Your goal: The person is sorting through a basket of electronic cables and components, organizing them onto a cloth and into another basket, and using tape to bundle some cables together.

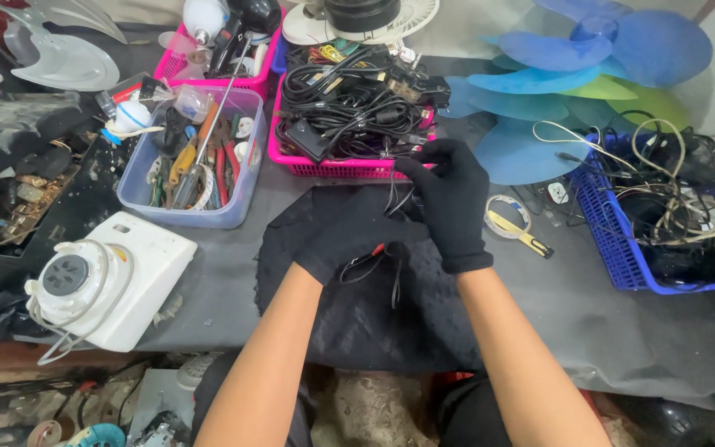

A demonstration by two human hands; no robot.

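Nearest me, my left hand (349, 240) and right hand (450, 203), both in black gloves, meet over a black cloth (374, 314) on the worktop (622, 331). Their fingers pinch thin black wires (392, 269) that hang onto the cloth. Just beyond sits a pink basket (333, 165) of tangled cables, with a clear tool tub (208, 211) left of it.

Gloves (448, 199): matt black knit. Cloth (374, 314): black, rough. Baskets (333, 165): glossy pink plastic. Fan blades (589, 58): smooth blue plastic.
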